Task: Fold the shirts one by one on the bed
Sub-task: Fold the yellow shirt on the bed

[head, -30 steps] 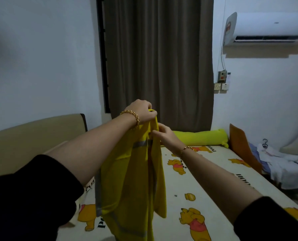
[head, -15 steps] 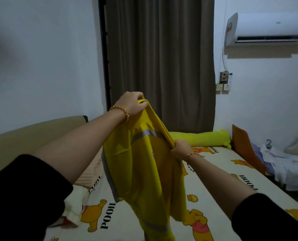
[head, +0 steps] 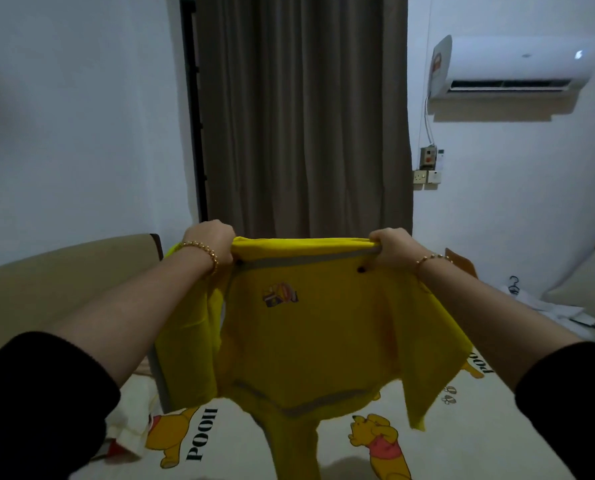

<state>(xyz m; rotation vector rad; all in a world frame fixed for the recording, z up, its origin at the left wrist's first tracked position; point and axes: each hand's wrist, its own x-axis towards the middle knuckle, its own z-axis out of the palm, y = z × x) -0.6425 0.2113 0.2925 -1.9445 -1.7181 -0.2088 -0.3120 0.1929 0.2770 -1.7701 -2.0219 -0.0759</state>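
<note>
Step in hand: spreading the yellow shirt (head: pixel 310 334) before folding. Your left hand (head: pixel 208 242) and right hand (head: pixel 391 247) grip its upper edge, fingers curled round the cloth, holding it in the air above the bed (head: pixel 445 441). Next, lower it flat onto the bed. It hangs limp, grey-trimmed, sides drooping, with a small printed badge.

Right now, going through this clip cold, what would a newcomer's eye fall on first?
The bright yellow shirt fills the middle of the view, stretched wide by its top edge between the left hand and the right hand. Beneath it lies the bed with its cartoon bear sheet. Behind hangs a dark curtain, with a white air conditioner high on the right wall.
</note>
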